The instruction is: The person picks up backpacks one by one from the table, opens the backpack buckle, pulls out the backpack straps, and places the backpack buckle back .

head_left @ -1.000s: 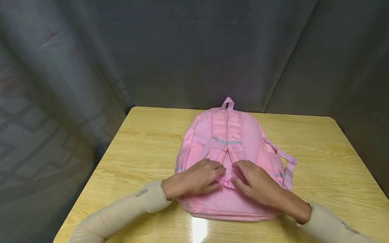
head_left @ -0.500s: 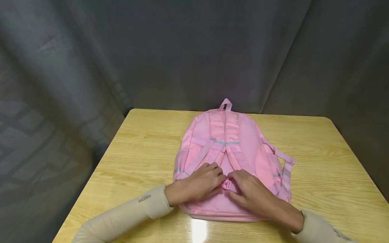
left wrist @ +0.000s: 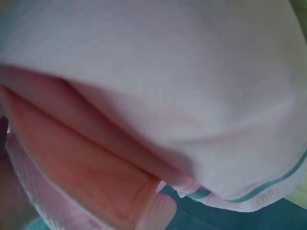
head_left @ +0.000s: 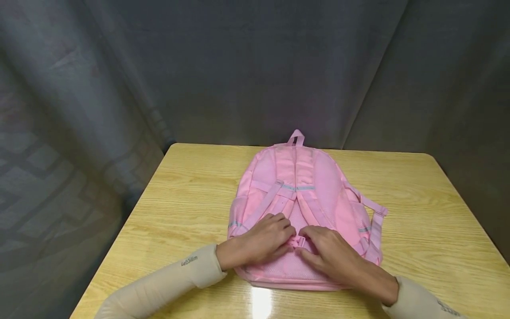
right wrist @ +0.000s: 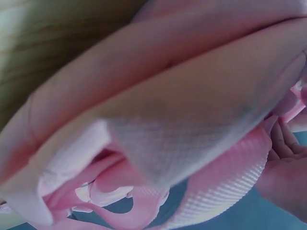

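A pink backpack [head_left: 328,177] lies on the table with its strap side up and its top loop pointing away. Over its lower back panel, both hands work at a small pink plastic buckle [head_left: 297,242]. My left hand [head_left: 264,237] pinches the buckle's left end, its fingertips partly hidden behind the knuckles. From the right, my right hand [head_left: 332,250] holds the other end between thumb and fingers. Pink fabric of the backpack [left wrist: 201,86] fills most of the left wrist view. In the right wrist view, a pink webbing strap [right wrist: 225,177] hangs in a curve.
The wooden table [head_left: 191,186] extends on both sides of the backpack. A loose side strap [head_left: 376,221] sticks out past the bag's right edge. Dark grey curtains [head_left: 255,71] hang behind the table and along its left side.
Over the last second both hands have drawn closer together around the buckle, the right one shifting left. Since half a second ago, slightly more of the buckle shows between the hands.
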